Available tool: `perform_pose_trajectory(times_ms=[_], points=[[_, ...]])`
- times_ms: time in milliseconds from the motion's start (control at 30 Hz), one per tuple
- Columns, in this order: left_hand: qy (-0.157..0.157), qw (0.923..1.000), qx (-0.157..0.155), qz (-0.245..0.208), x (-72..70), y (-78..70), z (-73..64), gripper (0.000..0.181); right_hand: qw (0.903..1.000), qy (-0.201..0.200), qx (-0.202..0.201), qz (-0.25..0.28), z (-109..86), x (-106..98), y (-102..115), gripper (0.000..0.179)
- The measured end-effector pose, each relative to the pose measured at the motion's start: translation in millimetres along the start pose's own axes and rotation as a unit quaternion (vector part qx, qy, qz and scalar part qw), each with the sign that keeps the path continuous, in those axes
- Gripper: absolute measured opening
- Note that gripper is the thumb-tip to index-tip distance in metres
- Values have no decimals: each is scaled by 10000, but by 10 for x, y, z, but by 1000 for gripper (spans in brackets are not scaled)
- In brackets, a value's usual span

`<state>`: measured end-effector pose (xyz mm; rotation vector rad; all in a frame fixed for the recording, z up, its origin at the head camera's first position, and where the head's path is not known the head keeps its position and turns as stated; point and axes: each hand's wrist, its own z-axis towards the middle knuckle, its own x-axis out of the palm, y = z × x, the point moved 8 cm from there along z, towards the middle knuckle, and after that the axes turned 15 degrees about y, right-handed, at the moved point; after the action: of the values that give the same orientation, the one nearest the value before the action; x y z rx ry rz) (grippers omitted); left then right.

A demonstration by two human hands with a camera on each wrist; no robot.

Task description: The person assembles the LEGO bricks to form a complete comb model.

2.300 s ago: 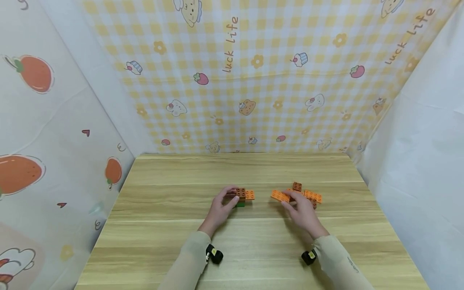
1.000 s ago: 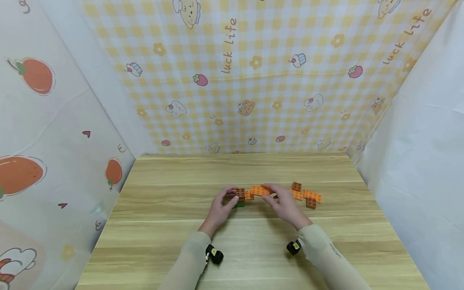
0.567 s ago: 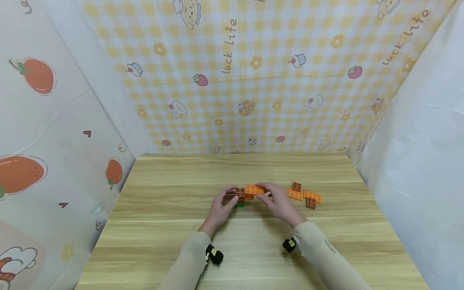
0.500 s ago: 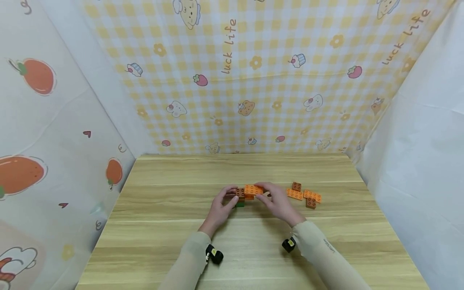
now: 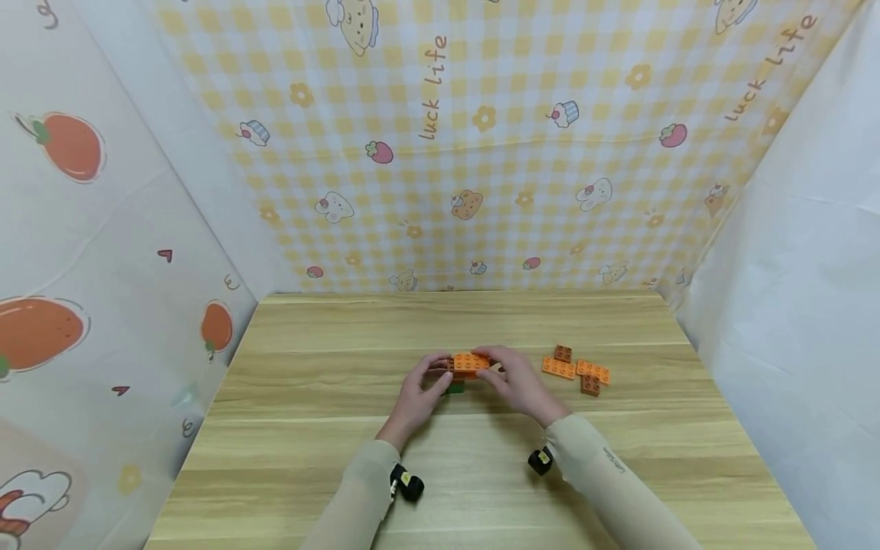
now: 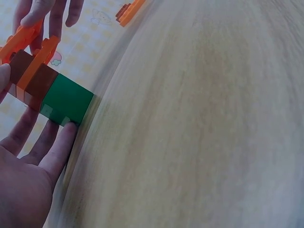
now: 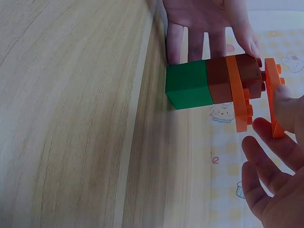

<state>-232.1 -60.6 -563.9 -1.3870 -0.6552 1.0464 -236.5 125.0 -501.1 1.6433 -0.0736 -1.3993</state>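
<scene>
1. The right hand pinches the right end of a flat, oblong orange plastic brick between thumb and fingers, the grip narrow (the lower fingers stand clear of it).
2. That brick lies level, studs up, its long axis running left to right; its left end is over the stack's top. Whether it touches the studs there, I cannot tell.
3. The stack stands upright: a green plastic block at the bottom, a brown plastic block, a second flat orange brick jutting right, then a studded brown block.
4. The left hand holds this stack, thumb on the near side, fingers round the far side.
5. To the right, apart from the stack, are two loose square brown blocks and two loose flat orange bricks.
6. Everything is on a pale wood-grain table; behind it hangs a yellow-and-white checked cloth.
</scene>
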Motion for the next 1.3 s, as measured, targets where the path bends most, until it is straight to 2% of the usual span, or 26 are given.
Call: perform_pose_trajectory(times_ms=[333,567,967,1300], points=[[-7,10000,16,39,1,7,-4,35,9999,65,71,-45,55,52,-4,36],[-22,9999,86,104,-1,15,1,36,9999,68,18,-141,71,56,5,37],[-27,10000,8,49,-9,17,7,37,9990,127,-135,-404,126,39,75,38],[-45,10000,5,84,-12,45,19,37,9971,267,43,-714,140,19,94,37]])
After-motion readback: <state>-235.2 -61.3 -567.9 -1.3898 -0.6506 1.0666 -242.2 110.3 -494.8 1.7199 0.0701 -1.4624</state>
